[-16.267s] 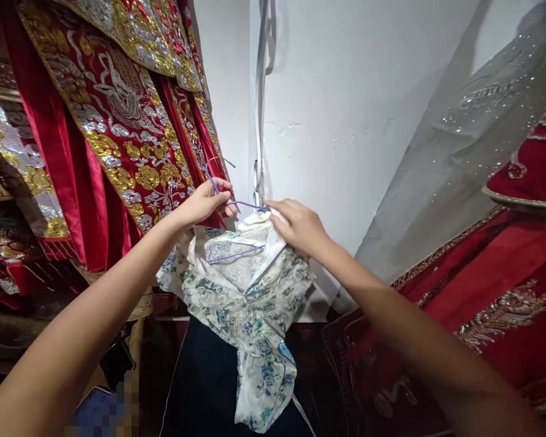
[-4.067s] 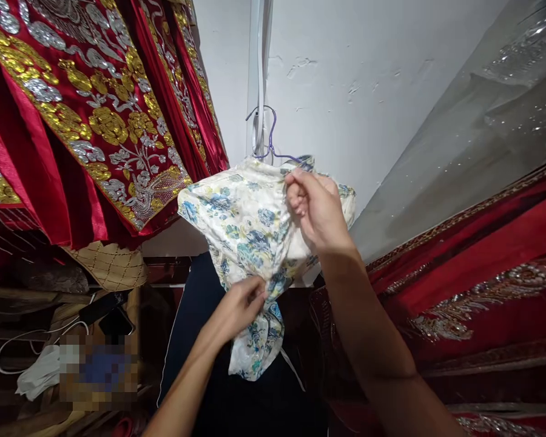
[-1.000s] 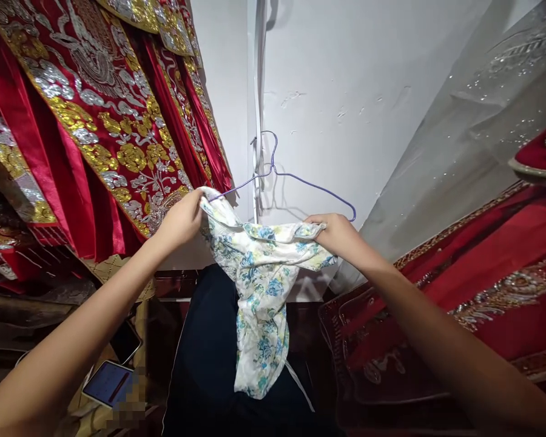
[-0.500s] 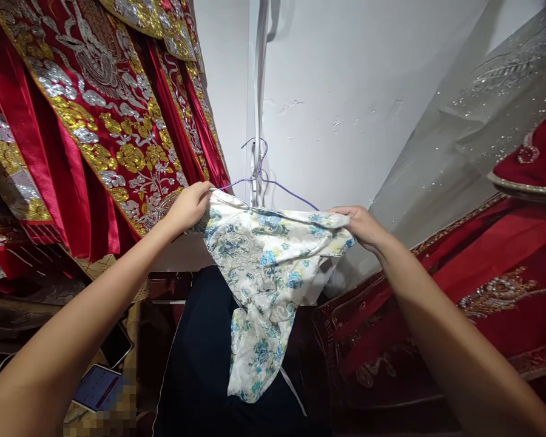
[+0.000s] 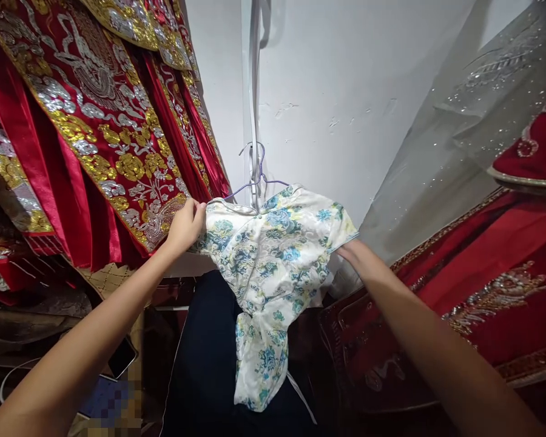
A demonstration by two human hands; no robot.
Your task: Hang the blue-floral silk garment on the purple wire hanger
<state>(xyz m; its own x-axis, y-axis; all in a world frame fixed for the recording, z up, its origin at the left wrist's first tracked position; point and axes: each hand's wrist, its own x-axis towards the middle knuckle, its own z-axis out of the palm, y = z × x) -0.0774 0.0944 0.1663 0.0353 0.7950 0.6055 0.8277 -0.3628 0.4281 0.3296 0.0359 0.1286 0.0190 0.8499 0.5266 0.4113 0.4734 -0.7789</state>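
Observation:
A white garment with blue and green flowers point(image 5: 273, 267) hangs on a thin purple wire hanger point(image 5: 257, 173) in front of a white wall. The garment is spread over both hanger arms and trails down to a narrow end. My left hand point(image 5: 185, 223) grips the garment's left shoulder edge. Fabric partly hides my right hand point(image 5: 352, 254), which holds the garment's right shoulder from below. The hanger's hook sits by a white cable strip point(image 5: 253, 91) on the wall.
Red robes with gold and silver embroidery point(image 5: 100, 115) hang close on the left. More red embroidered cloth point(image 5: 486, 279) and a grey sequinned fabric point(image 5: 473, 115) fill the right. A dark garment point(image 5: 204, 364) hangs below, and a phone point(image 5: 122, 358) lies at the lower left.
The garment has been pulled up over both hanger arms and now covers them. My right hand has slipped under the right shoulder; the left hand stays at the left edge.

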